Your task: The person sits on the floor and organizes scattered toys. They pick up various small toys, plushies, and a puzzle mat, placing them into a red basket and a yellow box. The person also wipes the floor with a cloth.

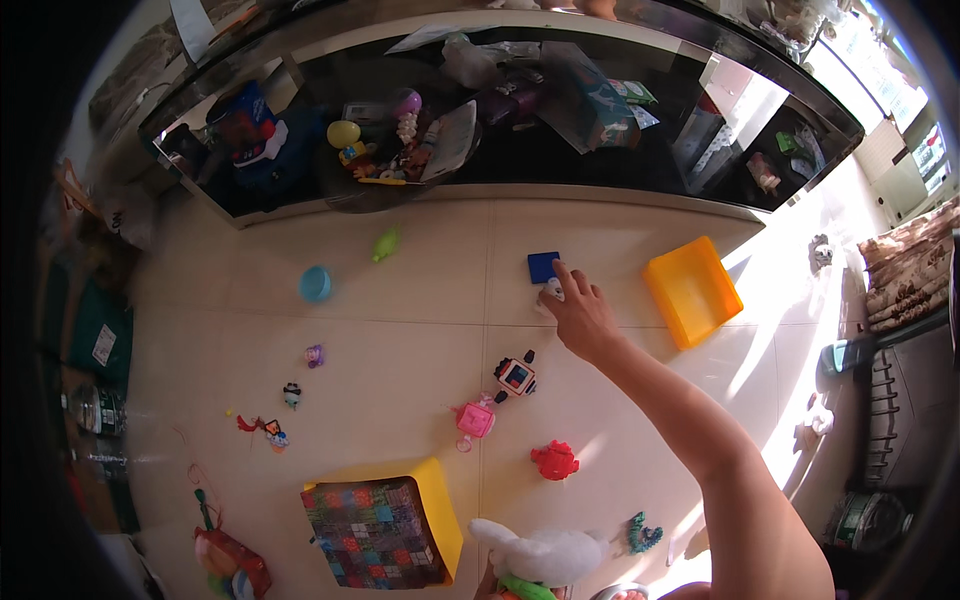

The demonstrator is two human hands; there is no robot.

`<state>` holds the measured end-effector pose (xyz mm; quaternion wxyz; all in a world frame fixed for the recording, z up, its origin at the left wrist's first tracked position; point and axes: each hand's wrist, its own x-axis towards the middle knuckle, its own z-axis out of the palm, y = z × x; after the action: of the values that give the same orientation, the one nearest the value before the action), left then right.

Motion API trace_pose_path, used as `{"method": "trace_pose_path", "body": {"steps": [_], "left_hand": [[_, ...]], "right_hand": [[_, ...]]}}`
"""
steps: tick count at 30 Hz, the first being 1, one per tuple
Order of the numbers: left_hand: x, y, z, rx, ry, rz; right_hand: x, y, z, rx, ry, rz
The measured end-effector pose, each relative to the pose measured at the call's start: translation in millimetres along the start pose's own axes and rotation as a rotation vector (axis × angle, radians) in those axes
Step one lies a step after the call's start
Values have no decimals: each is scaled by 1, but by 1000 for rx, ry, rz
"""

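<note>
My right hand [587, 315] reaches out over the tiled floor, with thumb and fingers around a small white toy figure [553, 288]. The hand covers part of that figure. Right beside it lies a flat dark blue square piece [543, 268], and my index fingertip is at its edge. At the bottom of the view, a white plush toy [555, 556] with green and orange parts is held up close to me. Only a little of my left hand [487, 583] shows at the plush toy's left side; the rest is hidden.
An orange-yellow bin [694, 292] stands to the right; a yellow box with a patchwork-patterned side [367, 534] is in front. Around lie a toy robot [516, 376], a pink toy [475, 420], a red toy [555, 460] and a blue cup [315, 284]. A black glossy cabinet [510, 169] spans the back.
</note>
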<state>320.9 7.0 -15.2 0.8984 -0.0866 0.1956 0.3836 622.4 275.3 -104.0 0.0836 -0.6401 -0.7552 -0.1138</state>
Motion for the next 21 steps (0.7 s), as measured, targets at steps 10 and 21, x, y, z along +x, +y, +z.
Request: {"method": "trace_pose_path", "body": {"steps": [10, 21], "left_hand": [[-13, 20, 3, 94, 18, -44], [-23, 53, 31, 381, 95, -98]], "right_hand": [[21, 56, -10, 1073, -74, 791], [55, 26, 13, 1073, -327, 619]]}}
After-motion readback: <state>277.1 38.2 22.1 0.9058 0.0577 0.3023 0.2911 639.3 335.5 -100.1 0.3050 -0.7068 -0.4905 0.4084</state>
